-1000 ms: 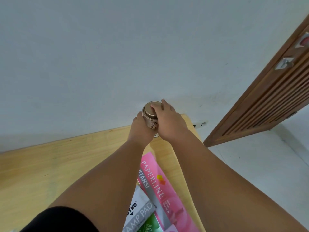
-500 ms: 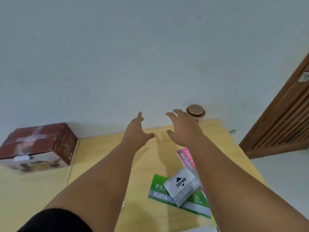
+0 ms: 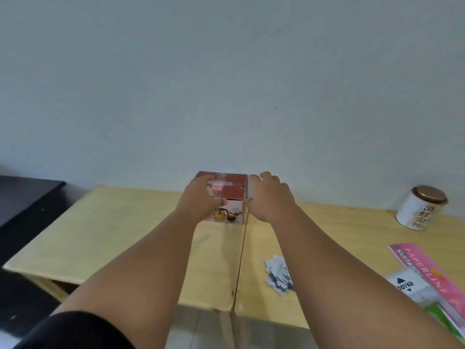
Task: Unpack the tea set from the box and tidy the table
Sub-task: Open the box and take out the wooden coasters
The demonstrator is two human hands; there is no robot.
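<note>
Your two bare forearms are extending forward and slightly inward from the lower edge of the view, the left one emerging from a dark short sleeve (image 3: 75,331). Your left hand (image 3: 201,200) is lying palm down with its fingers spread and gently curved, the thumb pointing inward to the right. Your right hand (image 3: 270,196) is reaching at the same height, close beside the left but apart from it, its fingers (image 3: 266,176) loosely curled and unclenched. Both wrists are staying straight, in line with the forearms. Neither hand is closing into a fist.
</note>
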